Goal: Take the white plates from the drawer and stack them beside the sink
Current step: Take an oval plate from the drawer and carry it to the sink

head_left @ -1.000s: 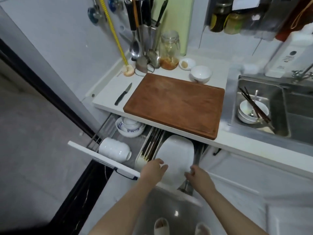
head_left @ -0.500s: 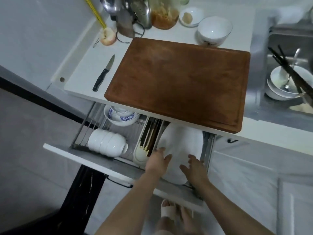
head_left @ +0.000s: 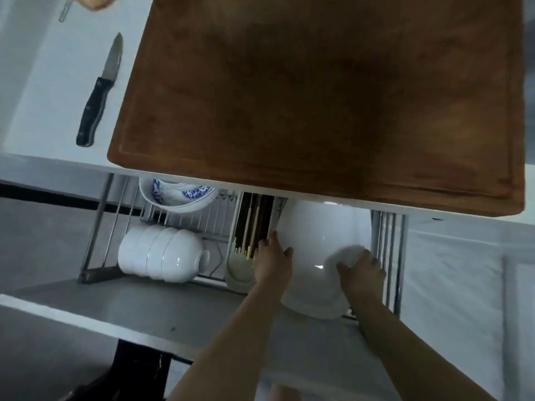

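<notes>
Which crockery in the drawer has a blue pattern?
The bowl at the back left of the drawer, half under the counter edge. The stacked bowls lying on their side and the plates are plain white.

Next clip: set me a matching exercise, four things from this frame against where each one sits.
Things:
1. knife
2. white plates
3. nested white bowls
4. blue-patterned bowl

Places:
A. at the back of the drawer rack, partly under the counter edge
B. lying on their side in the wire rack, left part of the drawer
C. on the counter, left of the cutting board
D. between the left hand and the right hand

Pairs: 1-C, 2-D, 3-B, 4-A
</notes>
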Demonstrator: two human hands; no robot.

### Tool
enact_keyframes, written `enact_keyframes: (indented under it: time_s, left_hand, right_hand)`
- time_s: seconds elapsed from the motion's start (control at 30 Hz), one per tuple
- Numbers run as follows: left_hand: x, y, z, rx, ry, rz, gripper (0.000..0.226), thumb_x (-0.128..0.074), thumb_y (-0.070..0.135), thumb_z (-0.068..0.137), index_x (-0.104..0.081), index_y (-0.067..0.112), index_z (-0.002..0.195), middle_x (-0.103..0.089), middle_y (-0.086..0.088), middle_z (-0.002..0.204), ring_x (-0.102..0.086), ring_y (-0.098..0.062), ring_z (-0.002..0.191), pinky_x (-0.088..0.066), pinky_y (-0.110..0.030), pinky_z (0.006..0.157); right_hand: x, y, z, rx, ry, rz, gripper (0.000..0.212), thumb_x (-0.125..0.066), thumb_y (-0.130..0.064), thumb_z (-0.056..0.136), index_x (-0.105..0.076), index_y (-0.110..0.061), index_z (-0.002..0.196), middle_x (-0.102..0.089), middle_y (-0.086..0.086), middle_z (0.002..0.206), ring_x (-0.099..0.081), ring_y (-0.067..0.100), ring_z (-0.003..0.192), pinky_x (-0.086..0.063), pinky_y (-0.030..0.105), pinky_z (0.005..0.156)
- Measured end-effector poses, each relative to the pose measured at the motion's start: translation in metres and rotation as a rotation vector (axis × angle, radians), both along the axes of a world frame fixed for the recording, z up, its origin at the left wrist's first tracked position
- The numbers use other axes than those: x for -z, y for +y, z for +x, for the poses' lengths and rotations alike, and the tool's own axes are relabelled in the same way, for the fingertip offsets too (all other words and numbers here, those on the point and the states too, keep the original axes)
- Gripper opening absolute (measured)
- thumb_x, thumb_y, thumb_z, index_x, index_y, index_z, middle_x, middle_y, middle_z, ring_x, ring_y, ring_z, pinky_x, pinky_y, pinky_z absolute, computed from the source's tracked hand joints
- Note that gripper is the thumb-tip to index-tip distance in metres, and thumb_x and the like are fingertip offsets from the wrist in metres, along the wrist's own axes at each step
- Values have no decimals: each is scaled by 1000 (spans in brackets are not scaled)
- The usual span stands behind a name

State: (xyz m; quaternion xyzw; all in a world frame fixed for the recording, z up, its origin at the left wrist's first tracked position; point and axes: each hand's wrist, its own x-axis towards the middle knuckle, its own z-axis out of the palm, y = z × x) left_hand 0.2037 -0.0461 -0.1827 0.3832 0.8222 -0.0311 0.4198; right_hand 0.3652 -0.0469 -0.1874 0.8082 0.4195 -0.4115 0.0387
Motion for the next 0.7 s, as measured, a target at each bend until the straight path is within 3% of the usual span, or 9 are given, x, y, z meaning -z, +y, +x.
enact_keyframes:
  time_s: [0.17, 0.27, 0.43, 0.7]
  left_hand:
    - [13, 5, -2, -30, -28, 27, 58, -47, 26, 97, -21, 19, 148, -34, -14, 143, -42, -31, 128, -45, -42, 96]
    - [16, 6, -4, -8, -3, 54, 51, -44, 24, 98, -27, 16, 145, -40, -16, 138, -47, -31, 121, -46, -40, 91]
    - [21, 12, -12, 12, 23, 88, 37, -42, 18, 98, -46, 8, 134, -50, -18, 126, -55, -31, 106, -46, -36, 82]
    - [5, 13, -27, -191, -57, 156, 21, -50, 12, 94, -62, 7, 110, -65, -9, 102, -63, -27, 91, -47, -31, 65]
  right_hand:
    - [10, 0, -3, 151, -13, 36, 67, -60, -19, 88, -29, -1, 144, -35, 24, 140, -39, 42, 126, -42, 54, 102]
    - [15, 1, -3, 190, 7, 51, 60, -55, -10, 89, -30, 5, 141, -40, 27, 137, -45, 41, 122, -43, 48, 102]
    - [17, 4, -4, 256, 31, 82, 38, -50, 1, 89, -41, 11, 124, -45, 31, 128, -49, 41, 113, -42, 37, 86]
    - [-1, 12, -7, 411, 133, 206, 51, -44, 9, 89, -39, 0, 138, -47, 23, 137, -49, 40, 122, -42, 46, 105]
